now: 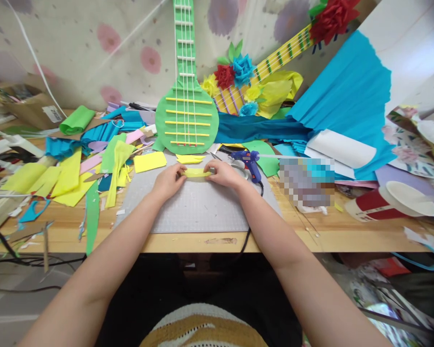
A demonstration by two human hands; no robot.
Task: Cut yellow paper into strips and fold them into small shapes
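Note:
Between my two hands a short strip of yellow crepe paper [196,173] is stretched level above the grey cutting mat [202,212]. My left hand [169,180] pinches its left end, and my right hand [222,173] pinches the right end. Just beyond the strip lie more yellow paper pieces [190,158]. A yellow rectangle [150,162] rests on the mat left of them. Close to my right hand is a blue glue gun [251,164]. Behind, a green paper-covered banjo-like instrument [187,118] with white strings stands upright.
Yellow and green paper scraps [61,180] cover the left of the table. A yellow model guitar [282,55] with paper flowers leans behind, beside a large blue crepe sheet [350,91]. At right a red-and-white paper cup [376,202] lies tipped. A black cord [246,241] hangs over the front edge.

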